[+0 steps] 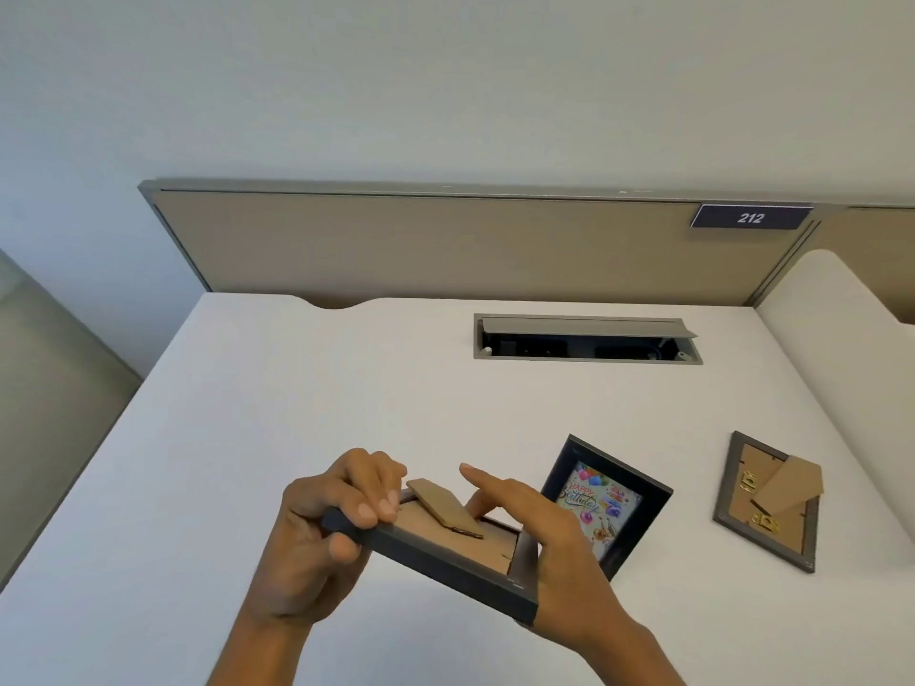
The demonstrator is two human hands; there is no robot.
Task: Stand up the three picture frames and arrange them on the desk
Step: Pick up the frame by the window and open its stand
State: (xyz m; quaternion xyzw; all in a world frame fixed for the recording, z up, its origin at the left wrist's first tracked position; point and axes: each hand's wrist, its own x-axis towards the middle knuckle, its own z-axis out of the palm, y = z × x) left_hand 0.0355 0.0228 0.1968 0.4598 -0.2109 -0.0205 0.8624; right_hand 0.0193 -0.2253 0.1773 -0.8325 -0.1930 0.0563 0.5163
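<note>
Here both hands, left (317, 532) and right (544, 547), grip 1 dark frame (445, 561) back-up above the desk (297, 388)

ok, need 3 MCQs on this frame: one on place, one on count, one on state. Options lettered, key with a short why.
1. Where is the frame that lies face down?
A) far right on the desk
B) in the cable tray
C) far left

2. How many frames show?
A) two
B) three
C) four

3. The birthday frame is:
A) flat
B) upright
C) held

Key: 1 A, it lies right of the others, back up. 2 B, one held frame in the left hand and right hand, two on the desk. 3 B, it stands, picture facing the camera.
</note>
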